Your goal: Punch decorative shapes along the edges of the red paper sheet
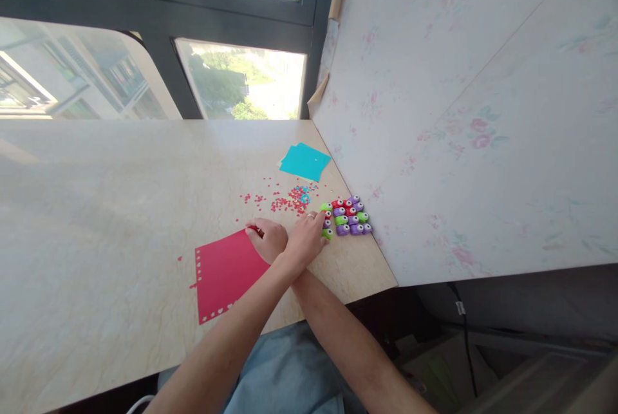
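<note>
Where the room narrows into a corner, I log a dark-framed window (193, 34) ahead and a floral-papered wall (458, 111) on the right, its paper peeling at the upper seam. Below both runs a pale marbled table (96, 221), brightly lit from outside. A red paper sheet (224, 272) lies flat near the front edge, small shapes punched along its left and bottom margins. A cyan sheet (305, 161) sits further back, close to the wall. The arms cross at the wrists. The left hand (305, 238) reaches across to a cluster of small punches (348, 216), green, purple and red, fingers curled together on the nearest green one. The right hand (267, 238) rests on the red sheet's top right corner, fingers folded; whether it pinches anything I cannot tell. Red and cyan confetti (284, 201) is scattered between the sheets.
</note>
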### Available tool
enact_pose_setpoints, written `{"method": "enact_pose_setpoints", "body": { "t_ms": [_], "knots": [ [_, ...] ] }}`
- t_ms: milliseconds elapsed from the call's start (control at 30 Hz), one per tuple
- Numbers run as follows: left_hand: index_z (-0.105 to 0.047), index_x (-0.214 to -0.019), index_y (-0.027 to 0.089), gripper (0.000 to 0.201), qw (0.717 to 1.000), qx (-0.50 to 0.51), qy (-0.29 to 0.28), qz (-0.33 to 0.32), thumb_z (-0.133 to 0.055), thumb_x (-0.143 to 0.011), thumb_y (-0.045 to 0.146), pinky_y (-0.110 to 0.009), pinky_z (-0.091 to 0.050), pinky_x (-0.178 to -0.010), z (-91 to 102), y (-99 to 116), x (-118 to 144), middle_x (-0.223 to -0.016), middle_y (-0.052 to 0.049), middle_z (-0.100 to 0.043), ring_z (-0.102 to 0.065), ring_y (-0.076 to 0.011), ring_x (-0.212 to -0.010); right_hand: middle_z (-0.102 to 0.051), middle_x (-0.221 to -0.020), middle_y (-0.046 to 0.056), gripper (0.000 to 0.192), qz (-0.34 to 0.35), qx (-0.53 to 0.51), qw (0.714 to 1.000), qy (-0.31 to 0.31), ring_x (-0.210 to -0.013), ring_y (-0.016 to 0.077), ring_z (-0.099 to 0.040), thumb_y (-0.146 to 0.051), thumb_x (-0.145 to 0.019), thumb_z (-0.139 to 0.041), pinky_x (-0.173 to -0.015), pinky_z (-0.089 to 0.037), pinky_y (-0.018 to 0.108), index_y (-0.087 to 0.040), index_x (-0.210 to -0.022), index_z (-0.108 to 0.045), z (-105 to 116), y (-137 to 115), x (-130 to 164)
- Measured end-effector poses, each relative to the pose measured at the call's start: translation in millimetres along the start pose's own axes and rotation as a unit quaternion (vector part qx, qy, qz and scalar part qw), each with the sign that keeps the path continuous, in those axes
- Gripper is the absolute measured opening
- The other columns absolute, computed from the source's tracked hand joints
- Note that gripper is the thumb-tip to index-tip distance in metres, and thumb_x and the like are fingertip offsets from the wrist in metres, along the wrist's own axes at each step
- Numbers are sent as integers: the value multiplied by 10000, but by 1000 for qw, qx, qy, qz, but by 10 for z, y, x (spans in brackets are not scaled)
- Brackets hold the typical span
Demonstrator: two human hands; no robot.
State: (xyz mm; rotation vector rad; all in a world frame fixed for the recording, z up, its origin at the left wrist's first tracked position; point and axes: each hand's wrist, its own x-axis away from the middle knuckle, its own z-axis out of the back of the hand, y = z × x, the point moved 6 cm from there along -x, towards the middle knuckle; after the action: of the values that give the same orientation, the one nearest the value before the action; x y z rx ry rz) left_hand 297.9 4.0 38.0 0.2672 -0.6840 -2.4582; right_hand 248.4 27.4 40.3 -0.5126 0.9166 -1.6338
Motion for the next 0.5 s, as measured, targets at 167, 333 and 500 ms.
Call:
{"method": "enact_pose_setpoints", "body": {
  "t_ms": [167,333,500],
  "knots": [
    [-526,-1160,161,454,998,58,-9,35,-738,-761,203,-340,-476,-894,-53,-36,-6,-1124,-119,-589,-593,-256,-1058,-752,-1007,5,180,15,-12,1000,14,-892,185,-688,-193,-873,-593,-784,-483,256,-208,-993,-727,-220,163,-7],
    [-502,-1189,192,495,981,181,18,74,-699,-745,100,-307,-502,-837,-112,-79,-17,-1152,-91,-560,-612,-199,-966,-754,-1003,20,166,33,4,999,9,-896,192,-685,-185,-869,-601,-782,-477,259,-201,-969,-732,-241,183,-12],
    [-518,-1183,194,459,973,218,55,52,-627,-758,57,-308,-506,-836,-97,-63,4,-1136,-73,-557,-608,-166,-910,-753,-1003,33,170,37,16,999,7,-897,199,-687,-175,-868,-606,-775,-480,263,-190,-975,-737,-238,157,0]
  ]
}}
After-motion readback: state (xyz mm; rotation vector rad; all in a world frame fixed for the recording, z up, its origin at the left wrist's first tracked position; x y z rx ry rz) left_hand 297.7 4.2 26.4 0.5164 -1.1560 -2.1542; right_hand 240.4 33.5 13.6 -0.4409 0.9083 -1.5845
